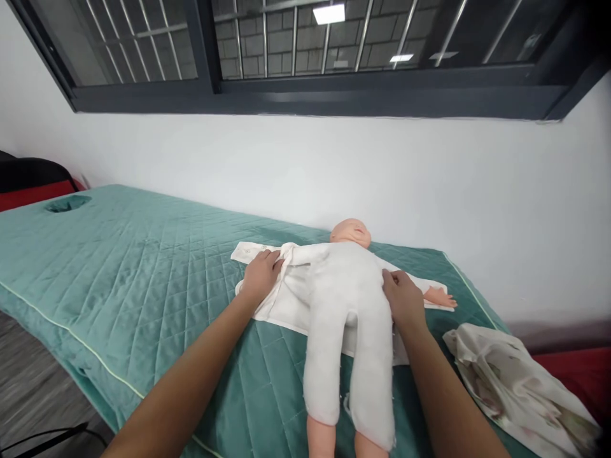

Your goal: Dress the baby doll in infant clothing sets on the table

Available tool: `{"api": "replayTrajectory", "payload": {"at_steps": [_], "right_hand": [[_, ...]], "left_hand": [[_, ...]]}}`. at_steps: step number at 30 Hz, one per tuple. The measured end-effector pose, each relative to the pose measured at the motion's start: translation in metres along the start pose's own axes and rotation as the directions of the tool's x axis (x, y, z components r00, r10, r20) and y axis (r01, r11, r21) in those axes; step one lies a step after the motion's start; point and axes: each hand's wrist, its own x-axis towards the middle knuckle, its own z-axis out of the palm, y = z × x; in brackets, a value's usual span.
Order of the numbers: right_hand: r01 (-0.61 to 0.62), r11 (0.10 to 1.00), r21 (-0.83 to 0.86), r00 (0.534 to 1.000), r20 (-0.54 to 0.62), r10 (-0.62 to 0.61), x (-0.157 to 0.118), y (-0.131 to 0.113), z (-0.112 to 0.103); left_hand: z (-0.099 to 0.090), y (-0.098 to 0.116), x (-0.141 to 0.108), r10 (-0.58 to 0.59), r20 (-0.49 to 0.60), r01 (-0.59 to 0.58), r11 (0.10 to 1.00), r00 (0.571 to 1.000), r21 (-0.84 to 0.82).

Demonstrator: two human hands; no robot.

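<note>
A baby doll [341, 292] with a stuffed white cloth body lies on the green bed, its head at the wall side and its legs toward me. Beneath it a white baby shirt [286, 305] is spread open. On the right, one doll arm runs through a sleeve and its hand sticks out at the end. The other arm reaches into the cloth on the left, where its hand is hidden. My left hand [261, 275] is closed on the shirt beside that arm. Against the doll's right-hand side, my right hand [405, 298] pinches the shirt's edge, fingertips partly hidden.
A quilted green bed cover [143, 267] with a hole at its far left end lies under everything. A crumpled pale cloth [515, 381] rests at the right edge near something red. Behind the bed is a white wall [214, 159] below a dark-framed window [305, 95].
</note>
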Motion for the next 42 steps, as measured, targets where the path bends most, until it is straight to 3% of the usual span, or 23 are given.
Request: {"api": "replayTrajectory", "payload": {"at_steps": [3,7,14,22,28,34,39,42], "right_hand": [[-0.029,1.000,0.007,0.999,0.025,0.029,-0.001,-0.004,-0.002],[0.006,0.989,0.148,0.998,0.055,-0.014,-0.003,-0.005,-0.004],[0.050,0.961,0.272,0.998,0.026,-0.060,-0.005,-0.005,-0.003],[0.113,0.878,0.465,0.980,0.091,-0.175,-0.013,-0.014,0.007],[0.084,0.823,0.561,0.961,0.174,-0.217,-0.017,-0.022,0.017],[0.023,0.733,0.680,0.920,0.272,-0.281,-0.024,-0.024,0.021],[-0.034,0.703,0.710,0.926,0.287,-0.245,-0.027,-0.024,0.022],[-0.033,0.689,0.724,0.931,0.272,-0.241,-0.026,-0.021,0.023]], "left_hand": [[-0.002,0.004,-0.004,-0.004,0.004,0.004,0.998,1.000,-0.060],[-0.006,0.014,0.000,-0.053,0.020,0.055,0.991,0.998,-0.123],[-0.005,0.044,0.037,-0.162,0.085,0.175,0.968,0.983,-0.179],[-0.023,0.087,0.056,-0.108,0.120,0.125,0.981,0.987,-0.147],[-0.035,0.113,0.059,-0.046,0.172,0.050,0.999,0.984,-0.015],[-0.038,0.139,0.047,0.001,0.208,-0.033,0.988,0.978,0.148],[-0.042,0.157,0.018,0.073,0.250,-0.127,0.970,0.965,0.206],[-0.049,0.156,-0.007,0.117,0.161,-0.144,0.976,0.980,0.164]]}}
